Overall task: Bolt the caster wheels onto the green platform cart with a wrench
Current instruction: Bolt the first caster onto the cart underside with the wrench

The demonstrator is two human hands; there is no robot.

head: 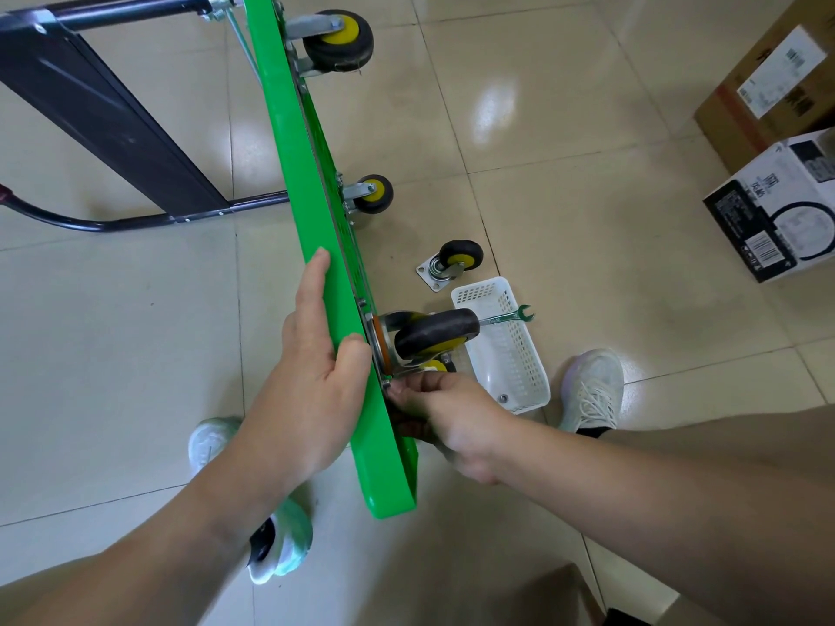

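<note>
The right hand's (447,413) fingertips are bunched against the near corner of a caster's (436,334) mounting plate. Whatever small part they may be pinching is hidden, so its grip cannot be told. That wheel also covers the shank of the wrench (513,315), whose open end pokes out beyond the right hand, lying across the rim of a white basket (533,377). Just left of the right hand, the left hand (316,377) clamps the top edge of the green cart (316,173), which stands on its side, with fingers laid along one face and the thumb hooked over the wheel side. Farther up the cart from both hands, two more casters (374,194) are mounted, and a loose caster (454,262) lies on the floor (587,219) past the basket. The floor is glossy beige tile. Cardboard boxes (768,83) sit far right of the hands, cut by the frame, and the dark handle (90,106) extends to the far left.
</note>
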